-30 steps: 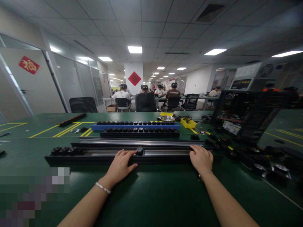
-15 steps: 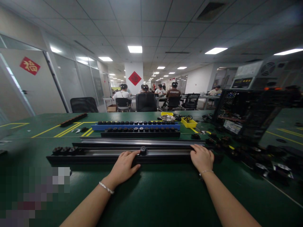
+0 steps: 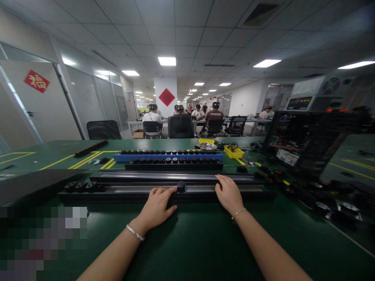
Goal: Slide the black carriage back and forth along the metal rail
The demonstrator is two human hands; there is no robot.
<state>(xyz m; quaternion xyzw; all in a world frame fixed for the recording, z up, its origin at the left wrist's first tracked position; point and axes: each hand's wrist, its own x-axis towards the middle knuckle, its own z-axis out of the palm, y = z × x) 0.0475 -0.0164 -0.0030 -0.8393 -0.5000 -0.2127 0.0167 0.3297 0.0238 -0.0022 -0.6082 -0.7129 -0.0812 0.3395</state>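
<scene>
A long black rail (image 3: 129, 189) with a shiny inner channel lies across the bench in front of me. One small black block (image 3: 181, 186) sits in its channel near the middle, and several similar black blocks (image 3: 80, 186) are grouped at the left end. My left hand (image 3: 158, 207) has its index fingertip against the left side of the middle block, thumb spread apart. Over the rail, right of that block, my right hand (image 3: 230, 195) rests with fingers stretched forward, holding nothing visible. Behind lies a second rail (image 3: 164, 175) with a shiny strip.
Farther back are a blue strip (image 3: 166, 157) and a black strip (image 3: 172, 166) filled with blocks. A yellow tray (image 3: 234, 151) and a metal dish (image 3: 207, 146) stand behind. Loose black parts and an open computer case (image 3: 304, 136) occupy the right. A dark flat shape (image 3: 35, 185) is at left.
My right hand has moved left along the rail, towards the middle block. The block and my left hand have shifted slightly right. A dark flat shape has appeared at the left.
</scene>
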